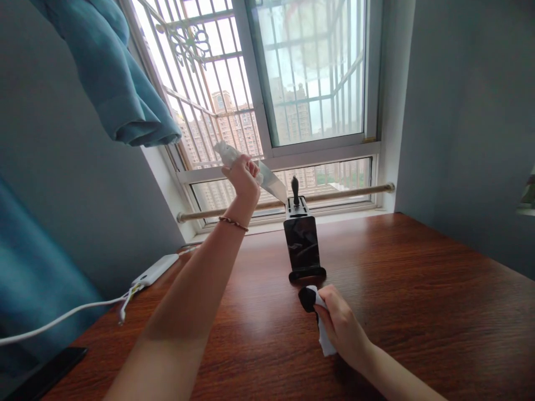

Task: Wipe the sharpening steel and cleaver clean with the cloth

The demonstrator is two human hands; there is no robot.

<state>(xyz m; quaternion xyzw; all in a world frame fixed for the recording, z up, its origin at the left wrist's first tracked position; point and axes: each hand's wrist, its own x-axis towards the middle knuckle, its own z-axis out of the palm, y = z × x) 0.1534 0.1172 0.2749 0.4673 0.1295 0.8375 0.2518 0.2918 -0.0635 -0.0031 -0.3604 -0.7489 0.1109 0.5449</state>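
Note:
Raised in front of the window, my left hand (pixel 244 178) is closed round a knife (pixel 271 182) whose handle end is wrapped in something white, perhaps plastic or tissue. The wide blade slants down to the right, its tip at the top left edge of a black knife block (pixel 302 242). Whether the tip is in a slot, I cannot tell. Another dark handle (pixel 295 189) stands upright from the block's top. Lower down, my right hand (pixel 343 323) pinches a bunched black and white cloth (pixel 325 337) just in front of the block.
The block stands on a brown wooden table (pixel 418 301) before a barred window. A metal rail (pixel 351 193) crosses behind the block. At the left edge lie a white power strip (pixel 156 270) with its cable and a dark flat object (pixel 50 370). A blue curtain (pixel 112 83) hangs upper left.

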